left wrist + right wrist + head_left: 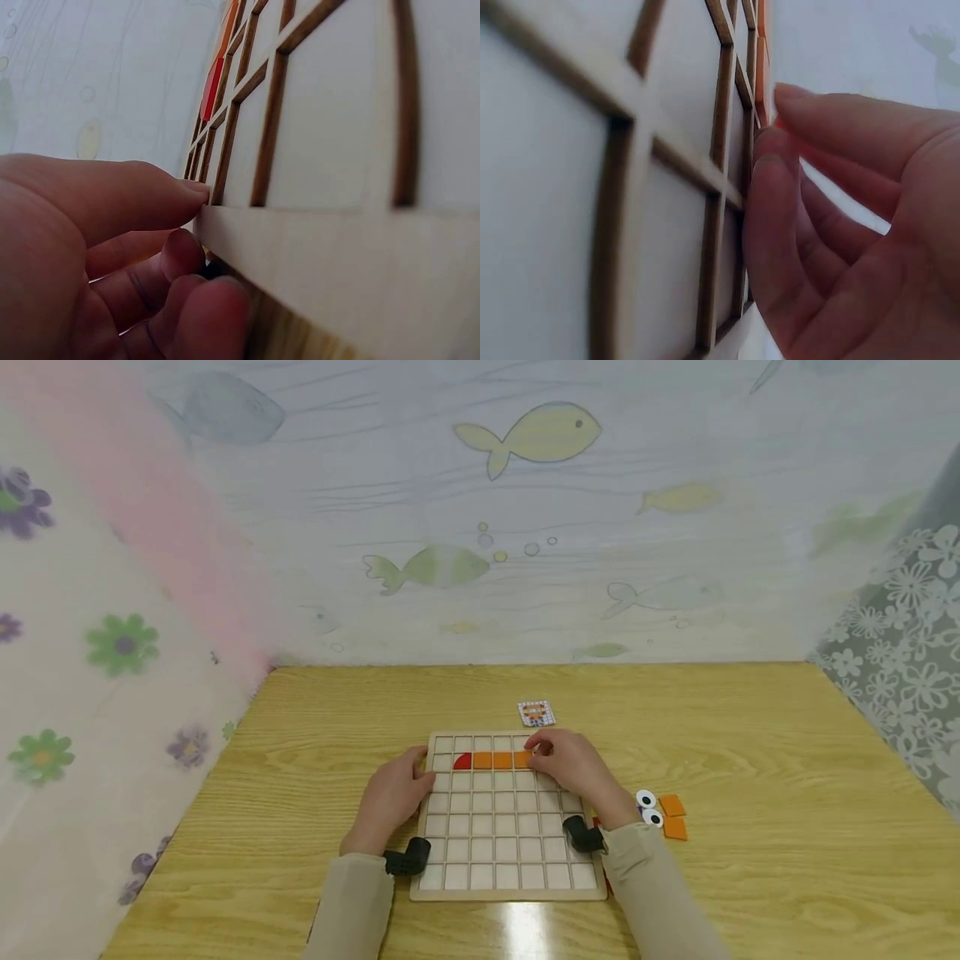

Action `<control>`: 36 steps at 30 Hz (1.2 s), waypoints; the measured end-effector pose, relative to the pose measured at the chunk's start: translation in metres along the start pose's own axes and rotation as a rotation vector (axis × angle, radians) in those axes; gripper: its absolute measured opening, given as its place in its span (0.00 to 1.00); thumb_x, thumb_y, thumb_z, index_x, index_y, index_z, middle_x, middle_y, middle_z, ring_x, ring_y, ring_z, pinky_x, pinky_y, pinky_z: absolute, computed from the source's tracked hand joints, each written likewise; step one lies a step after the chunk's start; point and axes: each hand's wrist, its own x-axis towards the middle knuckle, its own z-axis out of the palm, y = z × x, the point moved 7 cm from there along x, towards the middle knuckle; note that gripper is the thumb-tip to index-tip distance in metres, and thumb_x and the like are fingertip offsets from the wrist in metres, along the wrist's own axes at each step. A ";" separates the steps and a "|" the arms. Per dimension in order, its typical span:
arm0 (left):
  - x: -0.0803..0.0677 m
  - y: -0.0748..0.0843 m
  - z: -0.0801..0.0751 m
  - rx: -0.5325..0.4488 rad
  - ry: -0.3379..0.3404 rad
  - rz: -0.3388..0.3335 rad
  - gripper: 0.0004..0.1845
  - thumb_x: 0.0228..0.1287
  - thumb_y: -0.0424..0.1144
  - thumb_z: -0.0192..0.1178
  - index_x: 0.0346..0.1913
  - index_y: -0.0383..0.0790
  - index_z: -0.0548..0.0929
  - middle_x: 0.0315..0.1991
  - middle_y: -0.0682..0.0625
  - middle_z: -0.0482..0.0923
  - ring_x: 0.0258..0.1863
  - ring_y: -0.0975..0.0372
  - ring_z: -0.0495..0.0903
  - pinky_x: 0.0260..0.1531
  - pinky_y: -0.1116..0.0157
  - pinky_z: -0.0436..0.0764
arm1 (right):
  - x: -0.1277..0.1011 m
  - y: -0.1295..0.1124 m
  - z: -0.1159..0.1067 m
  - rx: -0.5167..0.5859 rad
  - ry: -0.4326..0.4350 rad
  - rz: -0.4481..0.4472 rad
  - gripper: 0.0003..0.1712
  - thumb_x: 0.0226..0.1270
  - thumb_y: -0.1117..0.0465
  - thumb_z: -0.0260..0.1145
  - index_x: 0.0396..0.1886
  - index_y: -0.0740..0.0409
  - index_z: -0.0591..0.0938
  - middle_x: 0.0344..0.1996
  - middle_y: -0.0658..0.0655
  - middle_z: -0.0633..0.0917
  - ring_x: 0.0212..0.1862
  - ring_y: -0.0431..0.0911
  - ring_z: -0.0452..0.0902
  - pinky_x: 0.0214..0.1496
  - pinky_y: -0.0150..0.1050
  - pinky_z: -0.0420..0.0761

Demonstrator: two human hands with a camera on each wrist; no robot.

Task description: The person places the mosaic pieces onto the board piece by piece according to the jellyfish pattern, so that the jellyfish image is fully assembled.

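Observation:
A square wooden grid board (508, 894) lies on the table. One upper row holds a red quarter-round tile (462, 762) and orange square tiles (492, 761) in a line to its right. The left hand (392, 789) grips the board's left edge; in the left wrist view its thumb (142, 196) rests on the rim, with the other fingers curled below. At the right end of the row, the right hand (573, 766) pinches the last orange tile (522, 760) with thumb and forefinger. Its fingertips partly hide that tile in the right wrist view.
A small picture card (536, 713) lies behind the board. Right of the right wrist are round eye tiles (646, 800) and loose orange tiles (672, 806). Red pieces (609, 883) show partly under the right forearm. A painted wall (525, 610) borders the table's back edge.

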 end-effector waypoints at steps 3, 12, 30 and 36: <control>0.000 0.001 -0.001 -0.009 -0.002 -0.008 0.25 0.61 0.41 0.54 0.60 0.39 0.68 0.23 0.54 0.70 0.17 0.63 0.67 0.20 0.65 0.66 | -0.001 0.003 -0.002 0.049 -0.029 0.001 0.10 0.58 0.57 0.63 0.41 0.51 0.81 0.29 0.47 0.77 0.32 0.42 0.70 0.36 0.39 0.70; 0.000 -0.001 0.002 -0.038 -0.004 -0.015 0.25 0.61 0.41 0.54 0.61 0.40 0.68 0.22 0.54 0.70 0.15 0.63 0.68 0.20 0.66 0.66 | -0.008 0.013 -0.013 0.177 -0.084 0.051 0.14 0.62 0.55 0.59 0.47 0.52 0.78 0.34 0.52 0.78 0.30 0.46 0.75 0.31 0.39 0.74; 0.002 -0.004 0.002 -0.044 -0.007 -0.007 0.25 0.60 0.42 0.54 0.61 0.40 0.68 0.23 0.55 0.71 0.15 0.64 0.69 0.21 0.66 0.67 | -0.047 0.043 -0.040 0.012 -0.040 0.051 0.16 0.64 0.52 0.57 0.48 0.53 0.78 0.36 0.50 0.79 0.33 0.41 0.75 0.36 0.38 0.73; 0.001 -0.005 0.002 -0.046 -0.008 -0.002 0.25 0.61 0.42 0.54 0.61 0.40 0.67 0.23 0.55 0.72 0.14 0.64 0.69 0.21 0.65 0.67 | -0.057 0.054 -0.049 -0.037 -0.029 0.060 0.15 0.64 0.52 0.57 0.47 0.50 0.78 0.36 0.49 0.79 0.36 0.42 0.73 0.38 0.39 0.72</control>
